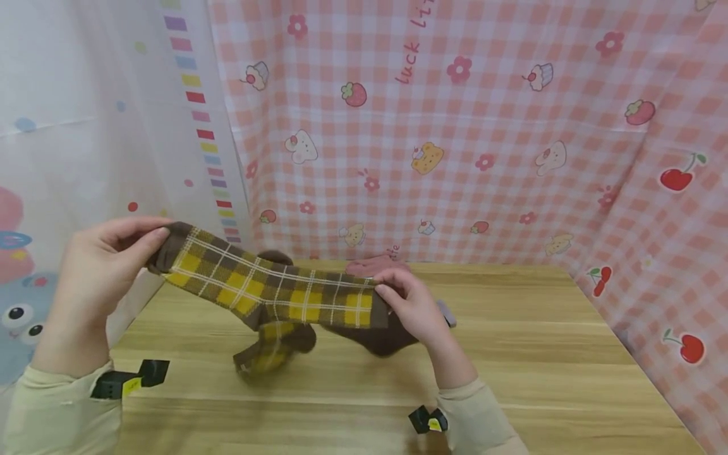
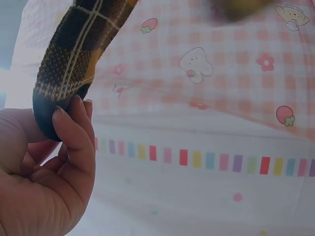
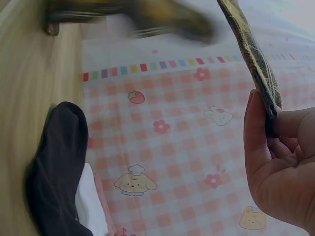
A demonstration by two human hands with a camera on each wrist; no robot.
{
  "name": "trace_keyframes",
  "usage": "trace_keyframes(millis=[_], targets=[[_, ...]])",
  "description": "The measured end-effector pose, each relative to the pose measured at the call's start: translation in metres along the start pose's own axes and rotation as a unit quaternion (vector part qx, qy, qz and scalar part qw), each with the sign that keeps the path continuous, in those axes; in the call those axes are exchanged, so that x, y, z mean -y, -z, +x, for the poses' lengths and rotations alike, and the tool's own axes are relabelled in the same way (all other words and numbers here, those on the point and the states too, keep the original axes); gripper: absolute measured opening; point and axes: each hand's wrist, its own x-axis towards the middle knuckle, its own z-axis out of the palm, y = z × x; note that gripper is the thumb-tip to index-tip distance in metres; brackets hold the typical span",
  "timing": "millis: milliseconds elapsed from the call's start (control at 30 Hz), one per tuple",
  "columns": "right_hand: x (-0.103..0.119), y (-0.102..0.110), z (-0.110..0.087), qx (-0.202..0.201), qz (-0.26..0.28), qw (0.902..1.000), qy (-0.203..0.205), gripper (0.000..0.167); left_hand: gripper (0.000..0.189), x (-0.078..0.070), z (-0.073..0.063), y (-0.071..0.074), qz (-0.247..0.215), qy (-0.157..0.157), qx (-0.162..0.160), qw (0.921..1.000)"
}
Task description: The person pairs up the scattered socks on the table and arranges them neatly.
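A yellow and brown plaid sock (image 1: 307,294) with thin white lines is stretched between my two hands, above the table. My left hand (image 1: 93,272) pinches its dark brown left end between thumb and fingers. At the other end, my right hand (image 1: 412,303) pinches the brown band. Below the stretched sock is a second plaid sock (image 1: 273,351), blurred and partly hidden behind it; the right wrist view also has this blurred sock (image 3: 172,19) near the top. A dark brown sock (image 1: 381,341) lies on the table behind, partly covered by the held sock and my right hand.
A wooden table (image 1: 512,379) spans the lower view. Towards its back lie a pink cloth item (image 1: 372,265) and a pale grey item (image 1: 446,313), partly hidden. A pink checked curtain (image 1: 495,126) hangs behind, a white one (image 1: 114,145) at left.
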Motion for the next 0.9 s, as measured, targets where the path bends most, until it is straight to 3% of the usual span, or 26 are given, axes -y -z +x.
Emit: trace_keyframes(millis=[233,433,567,900], targets=[[0.002,0.01,0.0,-0.008,-0.003,0.9997,0.024,0.012,0.019,0.004,0.0,-0.007,-0.008,-0.007,0.0,0.9999],[0.001,0.021,-0.003,-0.036,-0.014,0.9991,0.019,0.013,0.018,0.009,-0.002,-0.02,-0.077,-0.024,0.007,0.9967],[0.0,0.029,-0.005,-0.047,-0.001,0.9987,0.018,0.014,0.017,0.012,-0.002,-0.031,-0.118,-0.028,-0.004,0.9926],[0.004,0.047,-0.01,-0.08,0.008,0.9953,0.053,0.013,0.015,0.013,-0.004,-0.055,-0.142,-0.034,-0.03,0.9888]])
